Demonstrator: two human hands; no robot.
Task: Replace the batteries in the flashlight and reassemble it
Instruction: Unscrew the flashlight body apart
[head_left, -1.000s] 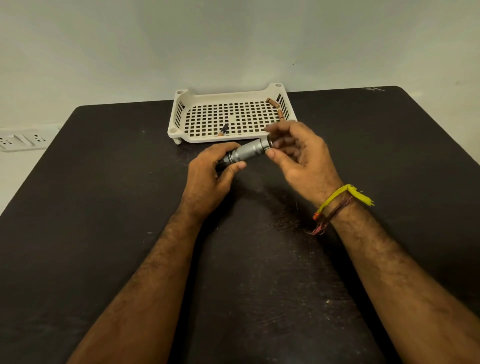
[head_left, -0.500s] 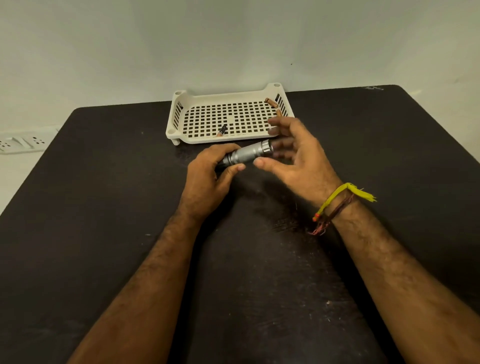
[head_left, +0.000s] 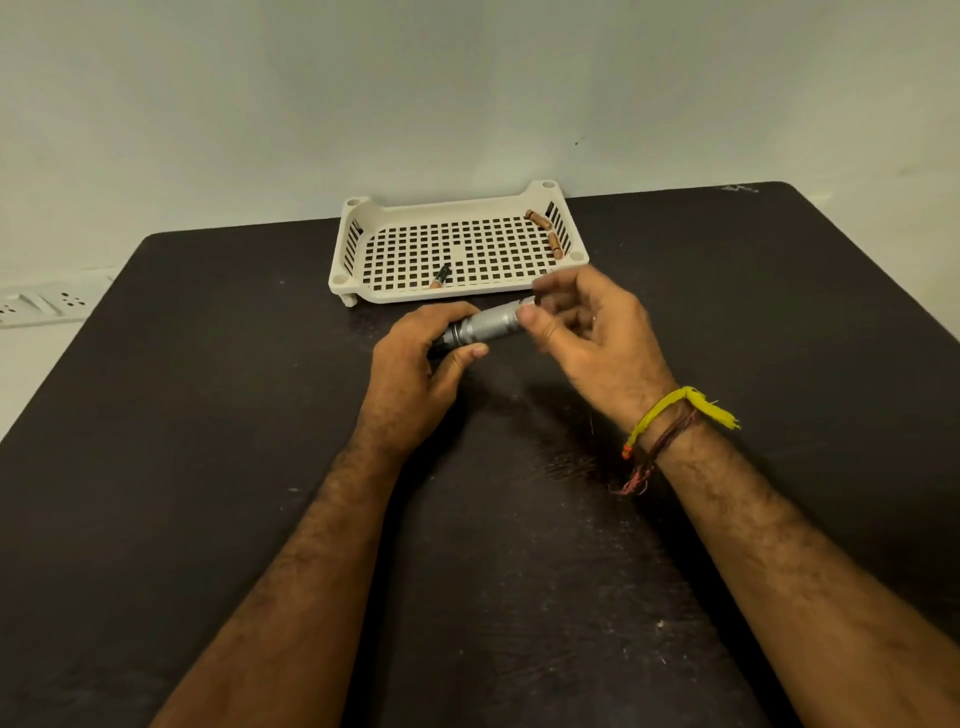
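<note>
As both forearms reach forward over the dark bench (head_left: 208, 467), the two hands meet at a flashlight (head_left: 485, 328) held just above the surface, near the front edge of a tray. Left hand (head_left: 415, 371): fingers and thumb curled round the darker end of the barrel, a closed grip that steadies it. Right hand (head_left: 592, 332): thumb and fingertips pinching the far, right end of the barrel; this part is motion-blurred, so whether a separate cap lies under the fingers cannot be told. A yellow band (head_left: 675, 410) and dark threads sit on the right wrist.

Flashlight: a short silver metal cylinder with a knurled middle section and a ring groove toward the left hand, lying nearly level, right end tilted slightly up and away.

Beyond the hands stands the white slotted tray (head_left: 467, 208), touching the bench. It holds two brown batteries (head_left: 545, 231) by its right wall and one small dark item (head_left: 440, 275) near its front edge, too small to identify.

Progress, as a judgement: the body looks joined, with no open cavity showing, so the work appears to be in the closing stage, probably tightening an end piece. Which cells are inside, and whether those in the tray are the spent ones, cannot be told. Final tightening and a check of the light seem to remain.
</note>
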